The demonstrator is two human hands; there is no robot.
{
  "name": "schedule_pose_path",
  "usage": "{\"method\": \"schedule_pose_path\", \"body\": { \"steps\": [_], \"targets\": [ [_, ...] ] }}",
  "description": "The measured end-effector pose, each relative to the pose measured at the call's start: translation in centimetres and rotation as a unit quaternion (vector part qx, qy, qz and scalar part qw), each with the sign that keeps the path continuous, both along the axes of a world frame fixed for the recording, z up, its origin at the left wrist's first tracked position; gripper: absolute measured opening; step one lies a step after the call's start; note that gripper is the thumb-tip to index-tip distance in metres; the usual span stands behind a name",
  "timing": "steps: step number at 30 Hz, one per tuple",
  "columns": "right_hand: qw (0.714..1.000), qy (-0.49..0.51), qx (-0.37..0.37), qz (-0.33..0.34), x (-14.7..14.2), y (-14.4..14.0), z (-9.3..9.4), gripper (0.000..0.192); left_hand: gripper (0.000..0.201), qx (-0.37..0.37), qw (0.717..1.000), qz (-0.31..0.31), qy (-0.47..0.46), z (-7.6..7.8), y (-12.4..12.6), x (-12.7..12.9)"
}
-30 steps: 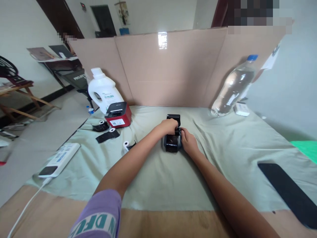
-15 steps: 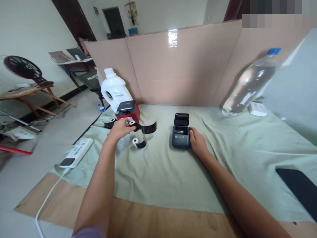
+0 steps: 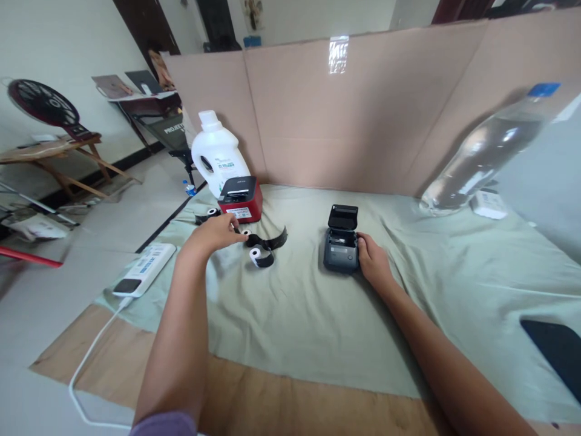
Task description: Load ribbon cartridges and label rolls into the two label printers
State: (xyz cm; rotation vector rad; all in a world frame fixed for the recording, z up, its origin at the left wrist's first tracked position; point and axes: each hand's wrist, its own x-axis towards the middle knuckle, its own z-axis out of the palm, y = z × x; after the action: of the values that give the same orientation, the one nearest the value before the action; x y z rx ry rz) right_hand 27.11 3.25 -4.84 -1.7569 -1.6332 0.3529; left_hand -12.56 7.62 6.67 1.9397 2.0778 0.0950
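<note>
Meanwhile, the left hand (image 3: 213, 234) pinches a black paper roll (image 3: 265, 241) clear of the cloth (image 3: 295, 303), while the right hand (image 3: 373, 261) grips the open printer (image 3: 341, 248), steadying it.

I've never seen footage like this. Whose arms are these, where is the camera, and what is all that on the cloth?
There is no machine here: a camera worn on a person's head looks down at their own two bare arms. The left hand holds the end of a black paper strip that runs to a small roll. The right hand rests against a small dark printer with its lid open. All this lies on a green cloth. Further back stand a red printer, a white jug and a clear water bottle leaning on a cardboard screen. A power strip lies at the left.
</note>
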Motion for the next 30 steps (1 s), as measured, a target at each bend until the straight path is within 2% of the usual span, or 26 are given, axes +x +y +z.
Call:
{"method": "schedule_pose_path", "body": {
  "steps": [4, 7, 10, 14, 18, 21, 24, 27, 30],
  "targets": [
    [1.000, 0.002, -0.002, -0.001, 0.0, 0.0, 0.0, 0.049, 0.055, -0.134, 0.979, -0.131, -0.082, 0.3, -0.9, 1.3],
    [1.000, 0.000, -0.002, 0.001, 0.1, 0.0, -0.1, 0.049, 0.052, -0.176, 0.973, -0.140, -0.056, -0.2, -1.0, 2.8],
    [1.000, -0.001, -0.006, -0.001, 0.0, 0.0, -0.1, 0.049, 0.042, -0.183, 0.966, -0.156, -0.089, -0.3, -1.0, 3.7],
    [1.000, -0.002, -0.004, -0.001, 0.0, 0.1, 0.0, 0.047, 0.029, -0.116, 0.936, -0.225, -0.243, 0.1, -1.5, 4.8],
    [1.000, -0.001, 0.003, -0.003, 0.0, 0.1, -0.1, 0.046, 0.033, -0.046, 0.894, -0.212, -0.391, -0.4, -2.0, 7.7],
    [1.000, 0.002, 0.004, -0.002, -0.1, 0.1, -0.1, 0.044, 0.042, -0.052, 0.855, -0.179, -0.483, -1.5, -1.9, 11.1],
    [1.000, 0.008, 0.001, -0.004, -0.1, 0.1, 0.0, 0.042, 0.052, -0.094, 0.822, -0.160, -0.538, -2.4, -1.0, 14.8],
    [1.000, 0.015, -0.002, -0.001, -0.2, -0.1, 0.3, 0.041, 0.057, -0.155, 0.818, -0.149, -0.534, -2.5, 0.4, 18.0],
    [1.000, 0.018, -0.007, 0.004, -0.1, -0.2, 0.4, 0.042, 0.052, -0.143, 0.842, -0.204, -0.478, -2.1, 1.7, 20.3]
  ]
}}
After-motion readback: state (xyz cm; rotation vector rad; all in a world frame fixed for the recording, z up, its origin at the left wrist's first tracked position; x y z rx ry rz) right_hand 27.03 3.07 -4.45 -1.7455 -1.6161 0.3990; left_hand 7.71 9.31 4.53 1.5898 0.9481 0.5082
